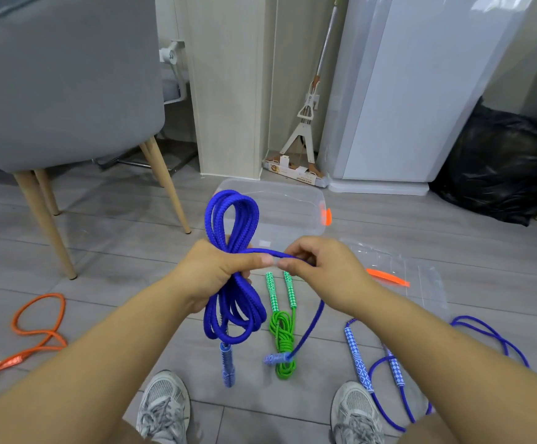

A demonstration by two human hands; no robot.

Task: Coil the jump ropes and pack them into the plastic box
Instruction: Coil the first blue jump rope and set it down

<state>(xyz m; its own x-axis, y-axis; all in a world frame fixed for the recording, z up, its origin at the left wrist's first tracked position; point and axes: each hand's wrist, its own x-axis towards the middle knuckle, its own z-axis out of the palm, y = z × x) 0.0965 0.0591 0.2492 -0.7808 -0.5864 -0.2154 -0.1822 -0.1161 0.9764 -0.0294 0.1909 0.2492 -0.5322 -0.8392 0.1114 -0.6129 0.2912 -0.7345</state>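
1. Orange rope point(4, 363) runs off the left edge.
2. Blue coil point(235, 299): waist hidden inside left hand point(216, 274).
3. Its dangling handles point(226, 363) are motion-blurred.
4. Second blue rope point(358, 360) passes behind right forearm point(437, 357).
5. Plastic box point(293, 203): near wall behind coil.

Single head-worn wide-angle view, from above, facing forward and down; floor point(389, 225) close below

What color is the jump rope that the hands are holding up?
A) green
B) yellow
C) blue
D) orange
C: the left hand grips the looped blue rope and the right hand pinches its loose strand, while the green rope and orange rope lie on the floor.
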